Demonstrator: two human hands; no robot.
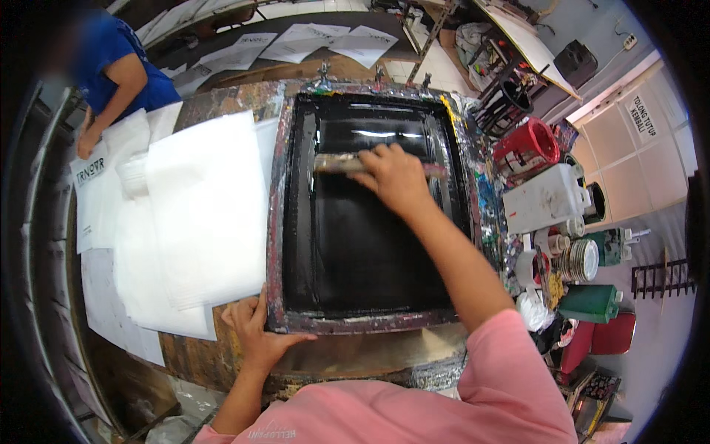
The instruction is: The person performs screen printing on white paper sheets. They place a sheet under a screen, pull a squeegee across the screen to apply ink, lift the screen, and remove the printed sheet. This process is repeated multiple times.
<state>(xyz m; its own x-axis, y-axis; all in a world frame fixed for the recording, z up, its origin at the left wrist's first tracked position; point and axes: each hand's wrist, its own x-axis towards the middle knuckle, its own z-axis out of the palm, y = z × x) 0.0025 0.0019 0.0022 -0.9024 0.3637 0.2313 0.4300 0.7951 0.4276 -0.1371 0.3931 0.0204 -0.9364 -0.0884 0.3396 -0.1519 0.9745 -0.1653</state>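
A screen printing frame (370,324) lies on the worktable in front of me, its black, ink-wet mesh (366,244) facing up. My right hand (398,181) reaches across the mesh and is closed around a squeegee (336,163) with an ink-stained wooden handle. The squeegee lies crosswise in the upper half of the frame. At the frame's near left corner, my left hand (259,333) grips the rim, thumb along the near edge and a finger along the side. The squeegee's blade edge is hidden.
White sheets (207,207) are piled left of the frame. A person in blue (122,66) handles a printed sheet (90,185) there. Along the right stand a red can (526,146), a white jug (546,198) and a green container (589,303). Printed sheets (303,42) lie on the far table.
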